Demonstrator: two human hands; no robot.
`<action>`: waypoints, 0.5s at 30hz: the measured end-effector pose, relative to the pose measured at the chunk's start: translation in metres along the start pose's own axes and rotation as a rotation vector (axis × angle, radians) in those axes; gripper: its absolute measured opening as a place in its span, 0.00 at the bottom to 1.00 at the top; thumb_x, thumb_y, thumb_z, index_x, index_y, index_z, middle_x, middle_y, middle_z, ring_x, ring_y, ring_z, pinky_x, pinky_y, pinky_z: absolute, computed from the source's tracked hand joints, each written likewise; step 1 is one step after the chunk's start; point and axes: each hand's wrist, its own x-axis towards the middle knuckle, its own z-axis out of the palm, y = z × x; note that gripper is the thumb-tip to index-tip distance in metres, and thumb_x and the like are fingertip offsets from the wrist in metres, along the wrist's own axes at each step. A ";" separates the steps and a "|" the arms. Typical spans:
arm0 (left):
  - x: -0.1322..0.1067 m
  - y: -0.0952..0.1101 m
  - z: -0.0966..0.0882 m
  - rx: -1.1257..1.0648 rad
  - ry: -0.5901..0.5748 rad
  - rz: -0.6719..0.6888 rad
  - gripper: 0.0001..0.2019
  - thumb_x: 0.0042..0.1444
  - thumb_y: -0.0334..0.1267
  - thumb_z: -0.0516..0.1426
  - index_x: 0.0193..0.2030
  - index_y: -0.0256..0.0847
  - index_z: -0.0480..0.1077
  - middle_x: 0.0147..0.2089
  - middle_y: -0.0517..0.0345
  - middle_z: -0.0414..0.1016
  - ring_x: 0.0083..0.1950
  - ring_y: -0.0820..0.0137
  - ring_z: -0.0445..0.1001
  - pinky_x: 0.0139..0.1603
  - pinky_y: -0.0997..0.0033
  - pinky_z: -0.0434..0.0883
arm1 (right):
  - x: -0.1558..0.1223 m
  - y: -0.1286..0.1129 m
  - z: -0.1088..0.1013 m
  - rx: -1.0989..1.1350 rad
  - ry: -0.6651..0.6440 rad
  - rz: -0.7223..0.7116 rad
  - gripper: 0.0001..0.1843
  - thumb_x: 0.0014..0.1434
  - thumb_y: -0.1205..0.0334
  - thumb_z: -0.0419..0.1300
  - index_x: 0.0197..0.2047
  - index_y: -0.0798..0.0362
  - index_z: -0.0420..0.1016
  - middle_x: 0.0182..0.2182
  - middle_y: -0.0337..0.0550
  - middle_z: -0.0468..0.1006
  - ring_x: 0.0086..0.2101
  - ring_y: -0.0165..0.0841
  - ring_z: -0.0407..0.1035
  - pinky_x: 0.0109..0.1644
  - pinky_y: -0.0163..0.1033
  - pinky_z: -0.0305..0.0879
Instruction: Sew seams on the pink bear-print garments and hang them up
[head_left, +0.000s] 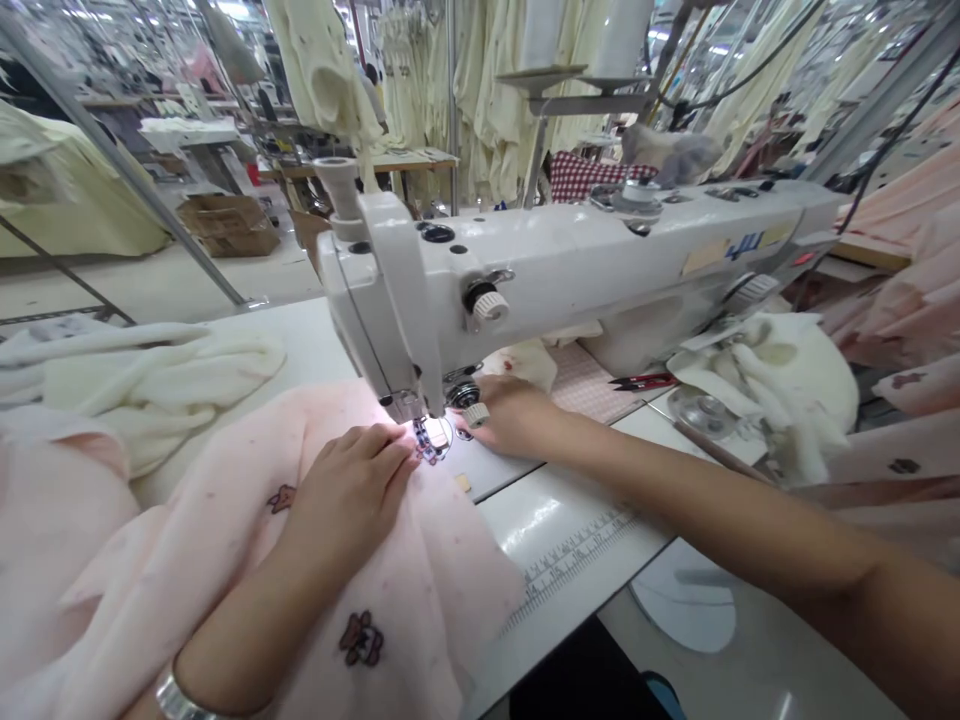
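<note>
A white sewing machine (420, 300) stands over the table, its lamp lighting the needle and presser foot (433, 432). Pale pink fabric (247, 470) with small brown animal prints lies under and in front of the foot. My left hand (349, 490) rests flat on this fabric just left of the foot, fingers stretched toward the needle. Past the foot on the right, my right hand (510, 415) reaches in close to the needle area. The machine head partly hides its fingers, so whether they hold anything does not show.
Cream fabric (165, 380) lies on the left. Red-handled thread snips (643, 382), a clear bobbin-like disc (701, 412) and cream cloth (780, 390) lie at the right. A printed ruler (574, 565) runs along the table's front edge. Pink garments (892, 440) hang far right.
</note>
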 end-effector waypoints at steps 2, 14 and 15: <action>0.002 0.003 -0.008 -0.044 -0.042 -0.090 0.13 0.63 0.37 0.44 0.43 0.41 0.70 0.47 0.54 0.73 0.47 0.63 0.70 0.47 0.60 0.67 | -0.012 -0.011 -0.008 0.000 -0.017 -0.010 0.13 0.61 0.55 0.56 0.33 0.55 0.76 0.33 0.46 0.75 0.32 0.35 0.68 0.31 0.37 0.53; 0.004 0.003 -0.006 0.037 -0.154 -0.323 0.09 0.61 0.30 0.44 0.44 0.36 0.61 0.44 0.45 0.73 0.49 0.57 0.69 0.53 0.47 0.58 | -0.043 -0.034 -0.002 0.173 -0.082 -0.096 0.11 0.60 0.55 0.57 0.36 0.55 0.71 0.34 0.43 0.70 0.35 0.34 0.63 0.36 0.38 0.57; 0.004 0.003 -0.005 0.045 -0.149 -0.317 0.09 0.61 0.30 0.44 0.44 0.36 0.62 0.45 0.44 0.73 0.50 0.56 0.69 0.53 0.46 0.58 | -0.043 -0.034 -0.001 0.187 -0.078 -0.102 0.10 0.60 0.56 0.57 0.36 0.55 0.71 0.34 0.43 0.71 0.35 0.33 0.63 0.36 0.37 0.58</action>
